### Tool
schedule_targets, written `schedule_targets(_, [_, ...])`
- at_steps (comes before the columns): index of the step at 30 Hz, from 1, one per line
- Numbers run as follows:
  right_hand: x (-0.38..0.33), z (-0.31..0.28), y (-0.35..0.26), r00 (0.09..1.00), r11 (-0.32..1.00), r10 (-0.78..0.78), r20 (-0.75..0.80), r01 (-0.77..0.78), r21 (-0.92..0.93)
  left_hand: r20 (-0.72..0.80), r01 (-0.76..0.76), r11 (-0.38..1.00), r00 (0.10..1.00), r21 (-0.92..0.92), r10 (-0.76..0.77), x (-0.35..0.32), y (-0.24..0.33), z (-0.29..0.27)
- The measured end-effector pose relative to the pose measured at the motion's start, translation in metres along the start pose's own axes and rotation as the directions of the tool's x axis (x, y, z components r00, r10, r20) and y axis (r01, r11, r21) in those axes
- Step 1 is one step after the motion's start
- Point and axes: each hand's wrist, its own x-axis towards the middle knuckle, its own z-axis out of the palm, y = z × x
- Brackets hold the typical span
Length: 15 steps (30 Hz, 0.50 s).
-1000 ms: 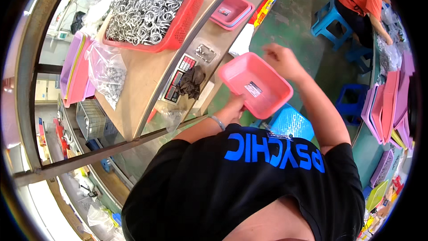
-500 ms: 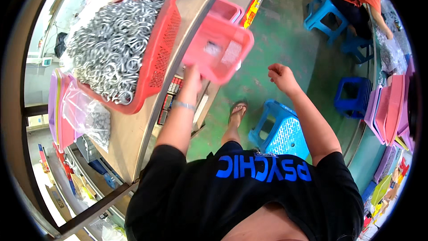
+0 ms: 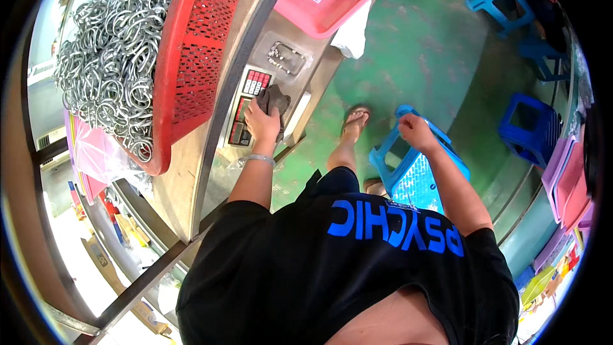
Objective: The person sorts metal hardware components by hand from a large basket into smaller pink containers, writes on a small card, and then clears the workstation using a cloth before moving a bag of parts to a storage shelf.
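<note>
My left hand point(image 3: 263, 122) closes on a crumpled dark grey cloth point(image 3: 276, 103), which lies over part of a digital scale point(image 3: 241, 120) with a keypad and display. Beyond the scale a shallow clear plastic tray point(image 3: 284, 57) has small shiny pieces in it. Past that, a pink basket point(image 3: 325, 1) with a label inside rests on the low surface, apart from my hands. My right hand point(image 3: 416, 133), its fingers curled in and nothing visible in them, hangs above a light blue plastic stool point(image 3: 418, 182).
A red perforated basket point(image 3: 198, 45) heaped with metal rings point(image 3: 118, 57) stands on the wooden table point(image 3: 182, 198) at left. A dark blue stool point(image 3: 529, 129) and stacked pink and purple baskets point(image 3: 565, 176) are at right. Someone sits on another blue stool point(image 3: 501, 3) at the far right.
My left hand has let go of the pink basket, which now rests farther off, and has come back to the cloth on the scale. My right hand has lowered toward the stool.
</note>
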Motion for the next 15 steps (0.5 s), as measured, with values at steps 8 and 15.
schedule_targets(8, [0.011, 0.033, -0.032, 0.993, 0.987, -0.073, 0.093, 0.086, -0.138, 0.317, 0.179, 0.961, 0.918, 0.21, -0.24, 0.006, -0.028, 0.031])
schedule_targets(15, [-0.013, 0.07, -0.07, 0.734, 0.756, 0.216, 0.644, -0.543, 0.365, 0.653, 0.47, 0.547, 0.73, -0.693, 0.2, -0.065, 0.008, 0.013])
